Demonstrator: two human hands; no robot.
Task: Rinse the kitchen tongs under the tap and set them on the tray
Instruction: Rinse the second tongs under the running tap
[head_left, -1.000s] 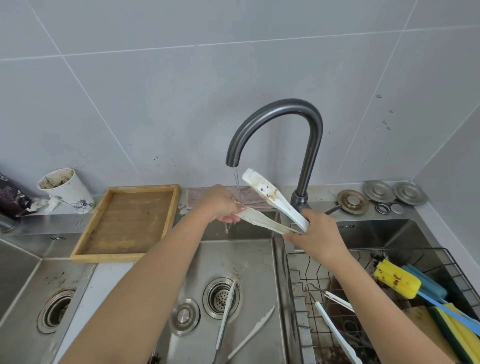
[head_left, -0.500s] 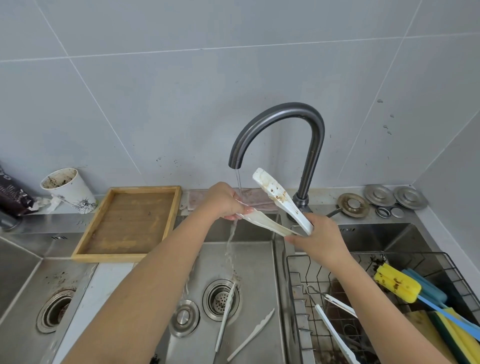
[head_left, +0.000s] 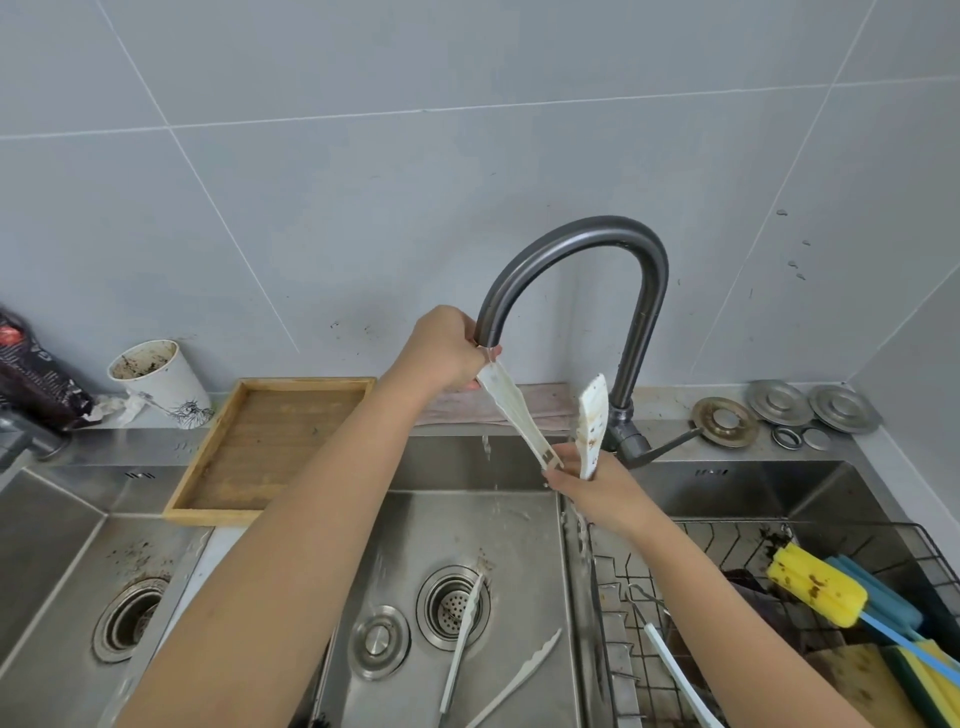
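White plastic tongs (head_left: 519, 415) with brown stains stand tilted upward over the middle sink. My right hand (head_left: 597, 488) grips them at the hinge end, low down. My left hand (head_left: 447, 351) pinches the tip of the left arm right at the spout of the dark grey tap (head_left: 587, 249). The other arm (head_left: 592, 421) points up, free, next to the tap's column. A thin stream of water falls from the spout into the basin. The wooden tray (head_left: 270, 441) lies on the counter to the left, with nothing on it.
Another pair of white tongs (head_left: 462, 644) lies in the middle sink (head_left: 519, 545) by the drain. A wire rack (head_left: 727, 551) on the right holds a further pair of tongs, a yellow brush (head_left: 815, 592) and sponges. A dirty paper cup (head_left: 156, 379) stands left of the tray; metal discs lie behind the tap.
The tongs swung from nearly flat to steeply upright. My left hand rose with one tip up to the spout. My right hand stayed low at the hinge.
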